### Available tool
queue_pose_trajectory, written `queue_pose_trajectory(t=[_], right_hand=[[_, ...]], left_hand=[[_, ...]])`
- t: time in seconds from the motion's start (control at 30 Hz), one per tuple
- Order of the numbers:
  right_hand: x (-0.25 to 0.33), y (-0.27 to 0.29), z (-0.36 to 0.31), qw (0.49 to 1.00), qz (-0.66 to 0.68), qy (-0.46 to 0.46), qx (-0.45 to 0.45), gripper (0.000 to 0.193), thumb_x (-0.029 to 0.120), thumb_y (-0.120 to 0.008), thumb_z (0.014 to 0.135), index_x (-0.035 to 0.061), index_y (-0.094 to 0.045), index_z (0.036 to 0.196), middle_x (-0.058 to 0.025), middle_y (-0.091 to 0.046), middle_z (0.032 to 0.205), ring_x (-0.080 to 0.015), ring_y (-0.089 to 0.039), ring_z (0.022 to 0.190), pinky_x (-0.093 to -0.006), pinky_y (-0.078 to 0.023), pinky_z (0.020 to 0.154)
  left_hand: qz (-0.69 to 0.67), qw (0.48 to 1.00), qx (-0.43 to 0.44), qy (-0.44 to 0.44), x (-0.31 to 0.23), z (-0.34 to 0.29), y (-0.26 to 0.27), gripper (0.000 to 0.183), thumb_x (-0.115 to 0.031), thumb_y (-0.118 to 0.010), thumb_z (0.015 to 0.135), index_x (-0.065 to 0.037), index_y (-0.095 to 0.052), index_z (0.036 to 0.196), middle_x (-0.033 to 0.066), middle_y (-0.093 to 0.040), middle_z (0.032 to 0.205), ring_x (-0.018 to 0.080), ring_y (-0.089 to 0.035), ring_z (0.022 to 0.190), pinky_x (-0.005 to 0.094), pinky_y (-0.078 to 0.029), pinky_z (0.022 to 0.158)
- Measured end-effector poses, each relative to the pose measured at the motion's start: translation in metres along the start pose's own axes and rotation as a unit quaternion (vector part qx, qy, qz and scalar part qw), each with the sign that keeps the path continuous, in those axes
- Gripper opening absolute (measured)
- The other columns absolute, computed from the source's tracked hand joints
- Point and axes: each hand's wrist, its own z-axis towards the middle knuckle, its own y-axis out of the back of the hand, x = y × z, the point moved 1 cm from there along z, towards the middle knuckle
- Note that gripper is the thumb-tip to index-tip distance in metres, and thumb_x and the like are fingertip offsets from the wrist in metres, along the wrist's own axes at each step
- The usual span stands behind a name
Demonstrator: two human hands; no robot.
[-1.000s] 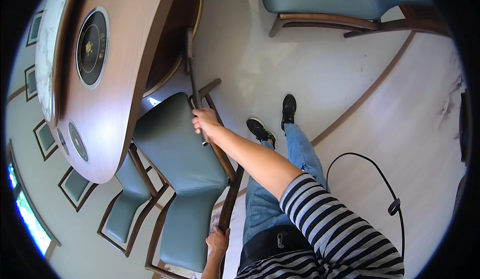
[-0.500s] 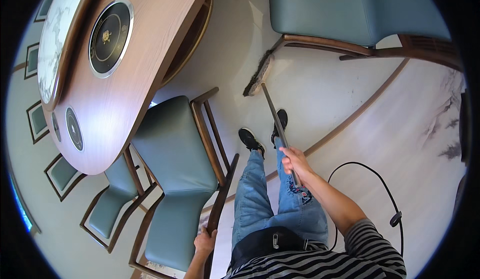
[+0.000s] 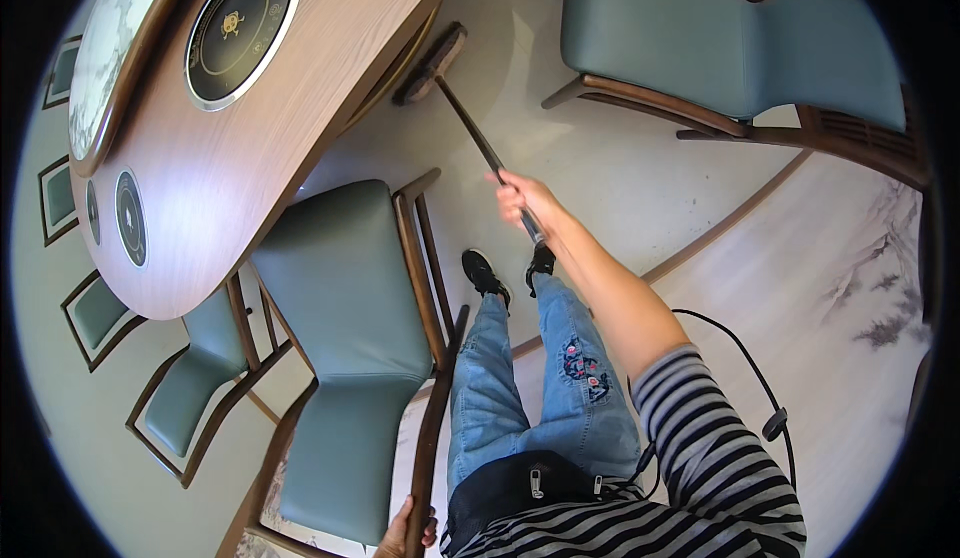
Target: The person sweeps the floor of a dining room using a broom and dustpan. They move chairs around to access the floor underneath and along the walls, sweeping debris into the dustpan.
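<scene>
My right hand (image 3: 527, 201) is wrapped round the upper part of a long dark handle of a broom (image 3: 468, 128). The broom's wide head (image 3: 430, 64), brown with a dark fringe, lies on the floor beside the edge of the wooden table (image 3: 345, 58), and the handle slants back toward me. At the lower edge my left hand (image 3: 405, 532) grips the dark wooden frame (image 3: 430, 443) of a teal padded chair (image 3: 340, 288) on my left. Part of that hand is hidden behind the frame.
Another teal chair (image 3: 660, 33) stands at the far right, with floor (image 3: 620, 163) between it and the table. Black round plates (image 3: 243, 33) are set into the tabletop. Several more chairs (image 3: 195, 388) stand at the left. A black cable (image 3: 745, 358) hangs by my right side.
My right hand has pushed the broom forward and left, its head going from the middle floor to the table's edge. My left hand has slid a little lower along the chair frame.
</scene>
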Motion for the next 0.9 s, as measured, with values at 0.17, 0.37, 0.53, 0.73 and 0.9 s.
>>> queue_pose_trajectory(t=[0.17,0.37,0.53,0.73,0.9], right_hand=[[-0.008,0.025,0.017,0.991,0.124,0.001,0.053,0.026,0.023,-0.042,0.089,0.0049,-0.042,0.107,0.0060,-0.037,0.055,-0.0025,-0.030,0.039,-0.0177,-0.026,0.036],[-0.100,0.108,-0.135,0.979,0.193,-0.034,-0.063,0.024,0.024,-0.042,0.089,0.0056,-0.047,0.105,0.0057,-0.037,0.054,-0.0027,-0.032,0.039,-0.0185,-0.028,0.036],[-0.111,0.087,-0.210,0.978,0.150,-0.013,-0.143,0.027,0.025,-0.039,0.090,0.0062,-0.046,0.108,0.0063,-0.034,0.055,-0.0013,-0.031,0.040,-0.0180,-0.030,0.037],[-0.098,0.027,-0.240,0.976,-0.148,-0.043,-0.151,0.033,0.027,-0.036,0.091,0.0072,-0.042,0.117,0.0070,-0.029,0.054,-0.0008,-0.026,0.038,-0.0169,-0.026,0.034],[-0.036,0.016,-0.158,0.761,-0.615,0.006,-0.206,0.030,0.021,-0.050,0.085,0.0041,-0.047,0.109,0.0001,-0.042,0.053,-0.0083,-0.038,0.041,-0.0239,-0.033,0.038]], left_hand=[[0.048,0.999,-0.007,-0.019,0.005,-0.020,-0.035,0.041,-0.046,-0.047,0.083,-0.006,-0.051,0.094,0.0011,-0.048,0.062,0.0105,-0.043,0.047,0.0208,-0.036,0.039],[0.194,0.963,-0.062,-0.175,0.032,-0.033,-0.037,0.040,-0.044,-0.048,0.083,-0.007,-0.052,0.100,0.0016,-0.049,0.066,0.0114,-0.043,0.050,0.0224,-0.038,0.044],[0.063,0.994,-0.009,0.089,0.033,0.044,0.020,0.060,-0.063,-0.038,0.077,-0.005,-0.052,0.082,0.0055,-0.046,0.051,0.0174,-0.043,0.038,0.0260,-0.035,0.037],[0.057,0.997,-0.002,0.042,0.031,0.035,0.005,0.054,-0.058,-0.040,0.079,-0.005,-0.052,0.081,0.0072,-0.049,0.052,0.0183,-0.047,0.040,0.0272,-0.039,0.038],[0.204,0.968,-0.088,-0.113,0.037,0.045,0.015,0.046,-0.044,-0.048,0.082,0.000,-0.052,0.097,0.0121,-0.056,0.059,0.0243,-0.057,0.051,0.0317,-0.046,0.048]])
